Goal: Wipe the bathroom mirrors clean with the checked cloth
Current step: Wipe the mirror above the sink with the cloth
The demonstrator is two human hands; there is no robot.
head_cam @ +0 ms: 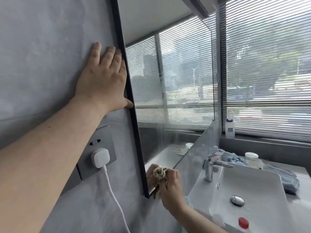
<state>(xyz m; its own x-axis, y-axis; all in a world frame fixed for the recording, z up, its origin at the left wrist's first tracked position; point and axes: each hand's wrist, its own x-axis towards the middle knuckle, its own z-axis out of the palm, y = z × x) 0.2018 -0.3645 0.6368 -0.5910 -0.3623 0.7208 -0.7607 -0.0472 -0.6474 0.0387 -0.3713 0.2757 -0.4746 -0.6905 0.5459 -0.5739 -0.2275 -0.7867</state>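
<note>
A black-framed mirror hangs on the grey wall and reflects the window blinds. My left hand lies flat on the wall with straight fingers, its thumb side against the mirror's black left edge. My right hand grips the bunched checked cloth and presses it against the mirror's lower left corner. Part of the cloth hangs down below my fingers.
A grey socket plate with a white plug and cable sits left of the mirror. Below right are a white basin, chrome tap, a red bottle cap, a jar, blue cloths and a white bottle on the sill.
</note>
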